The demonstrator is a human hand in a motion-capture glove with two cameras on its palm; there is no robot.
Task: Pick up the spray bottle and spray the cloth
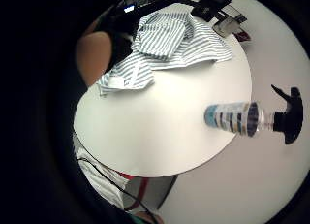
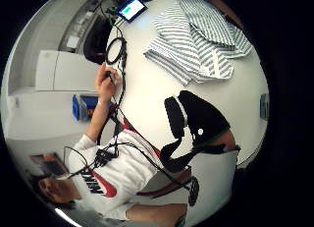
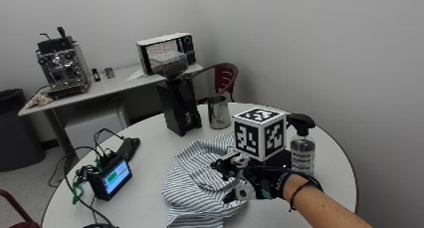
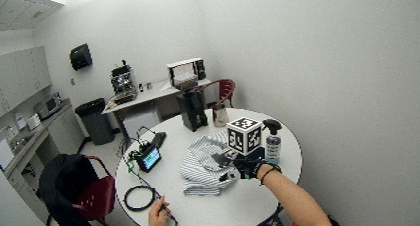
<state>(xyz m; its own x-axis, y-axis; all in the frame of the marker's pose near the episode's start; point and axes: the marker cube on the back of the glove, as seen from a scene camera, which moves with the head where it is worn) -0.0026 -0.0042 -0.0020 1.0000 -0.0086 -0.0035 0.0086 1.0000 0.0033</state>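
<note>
Outside view: a round white table (image 3: 152,198) carries a crumpled grey-and-white striped cloth (image 3: 195,180). A clear spray bottle with a black trigger head (image 3: 303,143) stands upright beside it toward the wall.
Gloved right hand (image 3: 255,180): it hovers above the striped cloth's edge nearest the bottle, close to the bottle but apart from it. The forearm reaches in from the near edge of the table.
Fingers: they look loosely spread and hold nothing; neither cloth nor bottle is gripped.
Little finger side palm view only: the bottle shows a blue label with dark stripes and stands close to the table's rim, with bare tabletop between it and the cloth.
Thumb side palm view only: the person's bare left hand (image 2: 106,83) rests on the table, pinching a black cable beside a coiled loop of cable (image 2: 116,51).
Wide outside view only: a dark red chair with a black jacket over it (image 4: 72,184) stands by the table. A black bin (image 4: 94,118) stands by the side desk.
Table, other things: a small black screen device lit green (image 3: 111,176), a tall black grinder (image 3: 179,101), and a steel jug (image 3: 219,112).
Room: a grey side desk (image 3: 99,91) holds an espresso machine (image 3: 61,66).
</note>
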